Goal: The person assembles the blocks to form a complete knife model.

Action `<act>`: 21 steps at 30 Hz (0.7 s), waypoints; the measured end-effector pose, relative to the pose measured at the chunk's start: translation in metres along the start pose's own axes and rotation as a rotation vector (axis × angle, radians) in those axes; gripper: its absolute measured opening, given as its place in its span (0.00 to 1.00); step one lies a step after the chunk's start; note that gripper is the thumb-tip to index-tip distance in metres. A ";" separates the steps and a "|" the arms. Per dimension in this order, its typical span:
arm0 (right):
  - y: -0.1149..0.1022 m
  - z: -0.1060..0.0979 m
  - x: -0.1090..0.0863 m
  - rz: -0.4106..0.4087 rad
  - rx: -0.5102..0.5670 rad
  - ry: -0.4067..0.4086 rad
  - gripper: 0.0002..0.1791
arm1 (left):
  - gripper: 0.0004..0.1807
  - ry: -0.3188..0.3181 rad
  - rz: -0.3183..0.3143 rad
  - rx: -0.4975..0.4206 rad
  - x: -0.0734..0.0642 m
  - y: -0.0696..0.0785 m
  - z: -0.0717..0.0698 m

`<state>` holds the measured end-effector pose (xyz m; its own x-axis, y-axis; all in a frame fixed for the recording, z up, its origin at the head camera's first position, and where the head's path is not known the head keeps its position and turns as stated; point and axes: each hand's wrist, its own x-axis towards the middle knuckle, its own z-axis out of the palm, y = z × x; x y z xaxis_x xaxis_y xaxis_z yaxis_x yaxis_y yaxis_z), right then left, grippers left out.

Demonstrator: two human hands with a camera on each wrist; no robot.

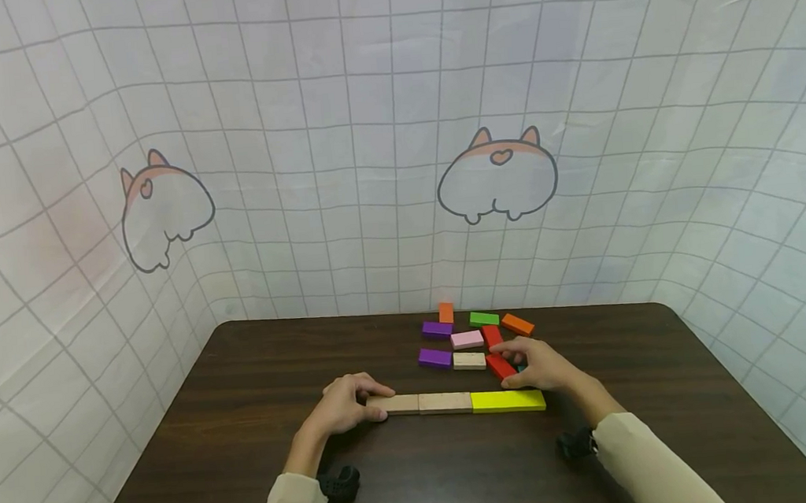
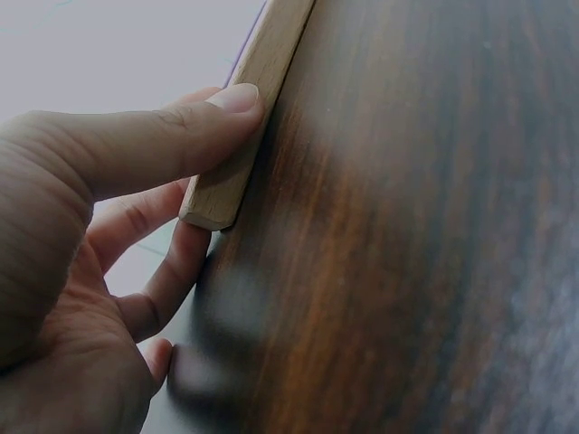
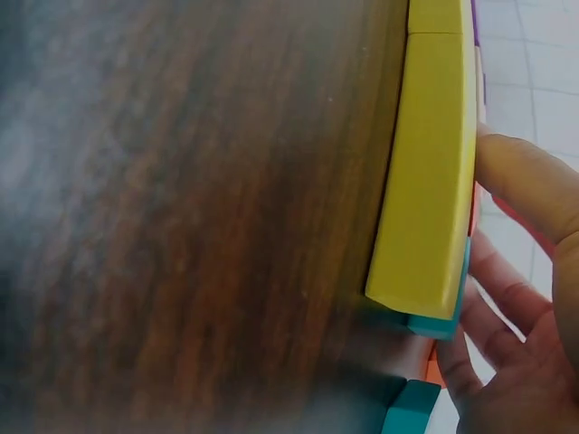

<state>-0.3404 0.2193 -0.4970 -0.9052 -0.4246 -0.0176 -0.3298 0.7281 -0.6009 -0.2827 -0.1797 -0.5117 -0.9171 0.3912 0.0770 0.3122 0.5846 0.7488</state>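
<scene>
My left hand (image 1: 344, 402) pinches the left end of a plain wooden block (image 1: 397, 404), thumb on its near side and fingers behind. A second plain block (image 1: 446, 403) and a yellow stretch (image 1: 508, 401) continue that row to the right. In the right wrist view a seam crosses the yellow blocks (image 3: 425, 172). Just behind the yellow end, my right hand (image 1: 536, 363) holds a red block (image 1: 500, 367) between thumb and fingers. Another red block (image 1: 493, 337) lies beyond it. Teal blocks (image 3: 412, 409) show near the right fingers, mostly hidden in the head view.
Behind the row lie purple blocks (image 1: 436, 358), a plain block (image 1: 469, 361), a pink block (image 1: 467, 340), a green block (image 1: 484, 318) and orange blocks (image 1: 518, 324). All rest on the dark wooden table (image 1: 276, 356), backed by a white gridded curtain (image 1: 343, 209).
</scene>
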 end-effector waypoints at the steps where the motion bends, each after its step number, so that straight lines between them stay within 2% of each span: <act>1: -0.001 0.001 0.001 0.003 0.001 0.001 0.35 | 0.15 0.001 0.000 -0.001 0.000 0.000 0.000; 13: -0.002 0.000 0.002 -0.006 -0.005 0.032 0.23 | 0.15 0.005 -0.007 0.004 0.000 0.000 0.000; 21: -0.003 -0.010 -0.001 -0.030 0.012 0.084 0.22 | 0.15 0.005 -0.007 0.003 0.000 0.001 0.000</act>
<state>-0.3416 0.2235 -0.4871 -0.9146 -0.3986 0.0675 -0.3540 0.7089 -0.6101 -0.2821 -0.1795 -0.5112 -0.9207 0.3830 0.0750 0.3062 0.5899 0.7472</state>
